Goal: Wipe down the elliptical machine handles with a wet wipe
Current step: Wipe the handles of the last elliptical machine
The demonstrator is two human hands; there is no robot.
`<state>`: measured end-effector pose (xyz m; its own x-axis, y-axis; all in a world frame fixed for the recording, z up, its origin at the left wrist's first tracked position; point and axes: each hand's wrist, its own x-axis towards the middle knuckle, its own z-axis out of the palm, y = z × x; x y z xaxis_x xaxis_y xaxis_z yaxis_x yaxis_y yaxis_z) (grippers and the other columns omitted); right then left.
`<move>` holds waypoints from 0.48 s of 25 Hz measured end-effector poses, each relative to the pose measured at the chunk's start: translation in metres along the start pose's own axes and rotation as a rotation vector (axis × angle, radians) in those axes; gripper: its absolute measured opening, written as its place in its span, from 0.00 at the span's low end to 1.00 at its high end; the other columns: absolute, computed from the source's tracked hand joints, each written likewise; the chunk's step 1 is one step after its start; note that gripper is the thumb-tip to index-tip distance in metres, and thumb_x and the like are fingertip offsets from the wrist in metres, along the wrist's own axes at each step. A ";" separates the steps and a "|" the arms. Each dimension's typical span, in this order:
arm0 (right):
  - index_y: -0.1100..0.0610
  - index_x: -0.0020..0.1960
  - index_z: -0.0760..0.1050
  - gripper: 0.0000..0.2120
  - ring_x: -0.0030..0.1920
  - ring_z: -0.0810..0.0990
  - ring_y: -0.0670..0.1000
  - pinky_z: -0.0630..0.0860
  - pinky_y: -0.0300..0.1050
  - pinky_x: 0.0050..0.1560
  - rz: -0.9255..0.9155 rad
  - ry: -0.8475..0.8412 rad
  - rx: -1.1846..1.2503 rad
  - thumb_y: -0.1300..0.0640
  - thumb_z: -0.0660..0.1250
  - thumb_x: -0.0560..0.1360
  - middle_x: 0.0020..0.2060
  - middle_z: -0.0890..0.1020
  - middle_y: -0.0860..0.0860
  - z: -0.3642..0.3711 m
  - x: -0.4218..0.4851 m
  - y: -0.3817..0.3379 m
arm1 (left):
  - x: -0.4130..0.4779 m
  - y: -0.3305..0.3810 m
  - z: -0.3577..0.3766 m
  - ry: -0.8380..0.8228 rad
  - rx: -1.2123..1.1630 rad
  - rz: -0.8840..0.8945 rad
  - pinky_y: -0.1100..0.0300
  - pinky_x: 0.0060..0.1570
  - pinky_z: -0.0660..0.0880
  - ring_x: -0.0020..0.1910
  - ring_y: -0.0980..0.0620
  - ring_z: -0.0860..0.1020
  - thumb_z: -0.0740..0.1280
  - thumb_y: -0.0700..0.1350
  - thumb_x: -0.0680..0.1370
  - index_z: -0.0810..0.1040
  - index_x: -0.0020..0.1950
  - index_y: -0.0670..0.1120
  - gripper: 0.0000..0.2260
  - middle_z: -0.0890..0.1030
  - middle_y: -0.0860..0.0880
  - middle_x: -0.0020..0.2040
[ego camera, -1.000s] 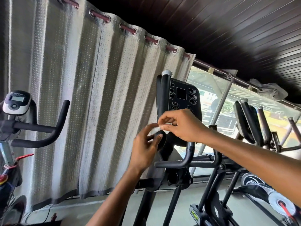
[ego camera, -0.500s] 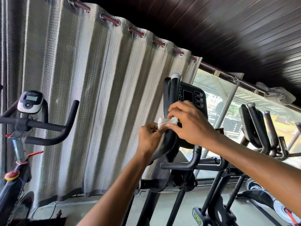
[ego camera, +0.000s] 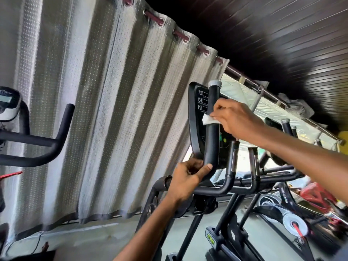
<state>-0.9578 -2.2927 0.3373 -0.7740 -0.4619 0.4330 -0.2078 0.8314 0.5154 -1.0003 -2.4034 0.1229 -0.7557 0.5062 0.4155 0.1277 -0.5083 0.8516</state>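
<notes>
The elliptical's black upright handle (ego camera: 212,140) with a grey end cap rises in front of its console (ego camera: 195,117). My right hand (ego camera: 235,121) pinches a white wet wipe (ego camera: 208,120) and holds it wrapped against the upper part of that handle. My left hand (ego camera: 185,180) grips the lower curved part of the same handle, thumb across the front. A second pair of short black fixed grips (ego camera: 253,166) stands to the right of the console.
A grey dotted curtain (ego camera: 113,119) hangs behind the machine. An exercise bike's black handlebar (ego camera: 47,142) and display sit at the left. More ellipticals (ego camera: 286,127) stand to the right by the window. Concrete floor (ego camera: 105,240) lies below.
My right hand has slid the wipe up the handle. My left hand has let go of the wipe and dropped to grip the handle's lower curve. The view has shifted closer.
</notes>
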 end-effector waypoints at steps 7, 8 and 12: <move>0.62 0.52 0.84 0.09 0.44 0.80 0.56 0.80 0.55 0.47 0.021 -0.112 -0.010 0.63 0.65 0.78 0.45 0.81 0.56 -0.006 -0.010 -0.015 | -0.001 -0.002 0.003 0.062 0.023 0.038 0.47 0.54 0.81 0.45 0.51 0.85 0.76 0.57 0.73 0.84 0.46 0.48 0.13 0.87 0.50 0.43; 0.62 0.51 0.84 0.11 0.44 0.79 0.57 0.80 0.56 0.45 -0.023 -0.141 -0.027 0.64 0.63 0.78 0.45 0.80 0.56 -0.003 -0.018 -0.025 | -0.003 -0.003 0.003 0.057 0.036 0.047 0.50 0.54 0.81 0.46 0.52 0.85 0.77 0.54 0.74 0.84 0.47 0.49 0.10 0.87 0.51 0.44; 0.61 0.51 0.85 0.10 0.42 0.79 0.53 0.83 0.48 0.41 -0.152 -0.225 -0.055 0.69 0.71 0.72 0.44 0.80 0.53 0.000 -0.035 -0.041 | -0.010 -0.007 0.002 0.074 0.113 0.107 0.66 0.52 0.78 0.49 0.61 0.84 0.77 0.46 0.76 0.84 0.57 0.49 0.10 0.88 0.57 0.48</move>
<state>-0.9221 -2.3109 0.3008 -0.8509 -0.4950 0.1758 -0.3039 0.7369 0.6038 -0.9922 -2.4034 0.1138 -0.7788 0.3984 0.4845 0.2782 -0.4729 0.8360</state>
